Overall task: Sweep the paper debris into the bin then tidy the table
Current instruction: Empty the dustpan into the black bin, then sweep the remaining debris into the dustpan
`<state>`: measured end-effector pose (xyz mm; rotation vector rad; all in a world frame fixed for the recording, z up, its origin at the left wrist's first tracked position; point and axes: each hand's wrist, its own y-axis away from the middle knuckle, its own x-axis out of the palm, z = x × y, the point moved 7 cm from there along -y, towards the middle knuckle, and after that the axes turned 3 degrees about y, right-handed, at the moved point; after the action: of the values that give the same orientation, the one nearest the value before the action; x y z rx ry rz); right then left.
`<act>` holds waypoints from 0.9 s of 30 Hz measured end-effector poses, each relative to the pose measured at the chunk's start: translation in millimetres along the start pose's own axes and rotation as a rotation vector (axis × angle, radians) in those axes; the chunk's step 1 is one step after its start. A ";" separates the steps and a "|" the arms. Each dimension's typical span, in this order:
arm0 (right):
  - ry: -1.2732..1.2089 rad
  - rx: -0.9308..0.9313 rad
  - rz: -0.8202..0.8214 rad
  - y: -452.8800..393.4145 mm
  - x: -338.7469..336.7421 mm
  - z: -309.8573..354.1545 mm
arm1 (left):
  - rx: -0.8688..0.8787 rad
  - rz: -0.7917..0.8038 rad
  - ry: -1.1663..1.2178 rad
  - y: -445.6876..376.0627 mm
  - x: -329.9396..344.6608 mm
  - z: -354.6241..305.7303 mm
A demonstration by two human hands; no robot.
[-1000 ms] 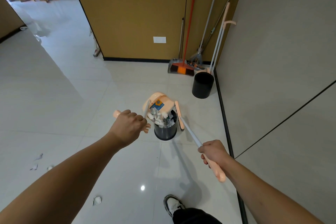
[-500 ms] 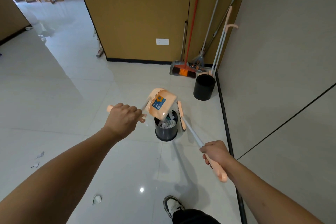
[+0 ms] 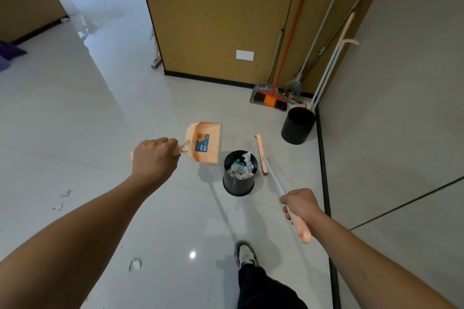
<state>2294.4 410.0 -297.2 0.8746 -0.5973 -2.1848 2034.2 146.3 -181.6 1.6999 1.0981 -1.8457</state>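
Fingers of your left hand (image 3: 154, 158) were wrapped round the handle of the peach plastic dustpan (image 3: 204, 142), pan held in the air just left of the small black round bin (image 3: 238, 183) with crumpled paper (image 3: 241, 168) inside. Your right hand (image 3: 300, 204) gripped the peach-handled broom (image 3: 275, 178), brush head just right of the bin's rim. Few paper scraps (image 3: 134, 264) lay on the white tile floor (image 3: 75, 120).

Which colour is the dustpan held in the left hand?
Peach-orange, with a blue label; the dustpan shows best in the head view.
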 end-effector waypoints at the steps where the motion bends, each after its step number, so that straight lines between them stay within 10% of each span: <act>1: 0.011 0.002 -0.001 -12.0 4.2 8.3 | -0.038 0.015 0.011 -4.7 7.4 6.8; 17: 0.432 -0.030 0.181 -144.5 102.7 106.0 | -0.422 0.336 -0.026 -132.9 135.8 58.9; 27: 0.206 -0.026 0.145 -109.6 112.6 109.2 | -0.426 0.377 0.022 -117.0 146.3 71.1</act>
<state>2107.7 414.1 -338.9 0.9960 -0.5136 -1.9399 1875.0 195.0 -293.2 1.5454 1.0062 -1.2612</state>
